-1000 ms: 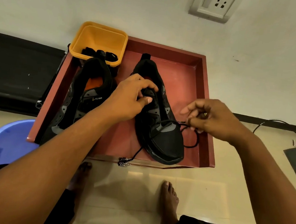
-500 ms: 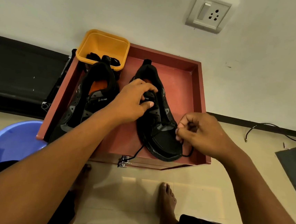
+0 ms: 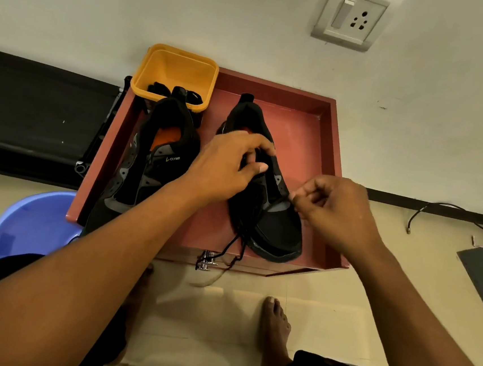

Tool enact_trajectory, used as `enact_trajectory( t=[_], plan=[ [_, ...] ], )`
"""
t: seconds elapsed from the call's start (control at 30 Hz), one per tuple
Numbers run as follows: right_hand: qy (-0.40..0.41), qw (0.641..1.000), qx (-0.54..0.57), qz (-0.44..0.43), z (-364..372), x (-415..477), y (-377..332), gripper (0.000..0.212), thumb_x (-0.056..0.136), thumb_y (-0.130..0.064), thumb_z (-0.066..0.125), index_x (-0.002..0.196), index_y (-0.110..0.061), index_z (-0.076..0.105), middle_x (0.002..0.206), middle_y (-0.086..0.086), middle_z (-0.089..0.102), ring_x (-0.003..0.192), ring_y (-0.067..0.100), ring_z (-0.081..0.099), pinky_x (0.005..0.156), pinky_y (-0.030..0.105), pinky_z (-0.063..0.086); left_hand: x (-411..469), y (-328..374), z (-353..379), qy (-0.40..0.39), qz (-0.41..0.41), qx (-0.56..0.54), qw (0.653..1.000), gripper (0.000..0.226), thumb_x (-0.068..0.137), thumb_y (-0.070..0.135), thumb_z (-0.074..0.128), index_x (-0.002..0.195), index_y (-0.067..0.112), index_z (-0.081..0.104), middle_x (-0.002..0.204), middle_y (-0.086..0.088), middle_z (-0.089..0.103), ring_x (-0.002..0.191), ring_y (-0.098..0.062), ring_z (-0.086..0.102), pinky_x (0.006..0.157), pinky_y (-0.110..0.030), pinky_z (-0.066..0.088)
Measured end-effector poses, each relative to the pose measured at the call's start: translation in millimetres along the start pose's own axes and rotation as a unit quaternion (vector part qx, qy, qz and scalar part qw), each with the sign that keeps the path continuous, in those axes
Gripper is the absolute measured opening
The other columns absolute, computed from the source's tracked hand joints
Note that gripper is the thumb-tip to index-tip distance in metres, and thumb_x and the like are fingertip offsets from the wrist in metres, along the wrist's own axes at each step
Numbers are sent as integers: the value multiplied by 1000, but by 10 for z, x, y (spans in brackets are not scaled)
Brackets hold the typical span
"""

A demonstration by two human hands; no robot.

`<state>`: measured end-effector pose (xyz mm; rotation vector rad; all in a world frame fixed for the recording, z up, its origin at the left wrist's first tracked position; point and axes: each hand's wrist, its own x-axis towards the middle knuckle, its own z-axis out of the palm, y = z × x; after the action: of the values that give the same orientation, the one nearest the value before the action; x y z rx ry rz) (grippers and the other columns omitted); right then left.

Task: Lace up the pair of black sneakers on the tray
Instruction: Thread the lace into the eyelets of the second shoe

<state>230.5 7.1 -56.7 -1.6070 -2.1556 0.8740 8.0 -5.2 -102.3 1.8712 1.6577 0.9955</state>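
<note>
Two black sneakers stand toes toward me on a red-brown tray (image 3: 329, 150). My left hand (image 3: 227, 166) grips the tongue of the right sneaker (image 3: 274, 224), thumb and fingers curled round it. My right hand (image 3: 335, 206) pinches a black lace (image 3: 232, 245) at the shoe's right eyelet row; the lace's loose ends hang over the tray's front edge. The left sneaker (image 3: 153, 171) with an orange insole lies untouched, partly hidden by my left forearm.
A yellow tub (image 3: 180, 70) holding another black lace sits at the tray's back left corner. A blue basin (image 3: 26, 227) stands on the floor at left. My bare feet (image 3: 274, 330) are below the tray. A wall socket (image 3: 350, 19) is above, a cable at right.
My right hand moved from the shoe's right side in to its eyelets and pulled the lace loop tight. The lace's loose ends now hang over the tray's front. My left hand kept its hold.
</note>
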Motion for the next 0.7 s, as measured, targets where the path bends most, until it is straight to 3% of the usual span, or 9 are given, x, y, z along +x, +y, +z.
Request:
enact_trajectory(
  t=[0.07,0.13,0.23,0.37,0.5,0.6,0.7],
  plan=[
    [23,996,59,60,46,89,0,26,88,-39,81,80,-17,71,69,0,74,64,14,73,70,43,66,1,7,25,-32,7,30,999,21,92,30,76,112,33,70,79,12,57,67,2,51,67,-29,47],
    [-16,993,72,94,139,136,-5,33,81,-46,86,81,-17,69,69,2,74,65,18,74,69,45,66,7,-1,45,-63,8,72,995,20,91,36,75,110,34,70,82,13,55,69,1,49,67,-33,47],
    [-29,995,32,94,211,164,9,23,80,-30,89,83,-20,69,70,2,73,67,19,74,71,47,65,18,-23,38,-90,13,120,989,24,92,43,72,116,38,67,86,14,50,76,-5,47,67,-28,36],
    [-56,991,35,115,77,191,80,15,86,-11,82,86,-15,68,76,4,71,72,20,73,65,30,62,40,-48,12,-110,2,108,988,23,92,38,74,114,41,67,84,14,51,82,-6,49,70,-29,39],
    [-42,997,-63,2,37,214,151,23,83,-7,83,81,-25,68,79,-6,67,73,9,66,71,29,60,60,-58,-44,-117,-11,73,990,21,90,22,77,104,36,69,81,12,54,82,-6,49,81,-40,49],
    [-26,994,-7,-103,88,211,105,25,83,-5,78,88,-29,76,86,-9,67,78,9,64,70,22,55,66,-84,-103,-116,-17,49,992,25,89,12,77,105,30,74,83,8,60,79,-3,51,79,-33,48],
    [-37,988,-38,-144,248,203,56,20,87,-23,75,103,-34,81,89,-13,66,77,7,63,69,29,55,59,-100,-130,-120,-19,32,992,32,88,5,77,108,31,74,87,8,59,77,-3,52,74,-27,48]
  ],
)
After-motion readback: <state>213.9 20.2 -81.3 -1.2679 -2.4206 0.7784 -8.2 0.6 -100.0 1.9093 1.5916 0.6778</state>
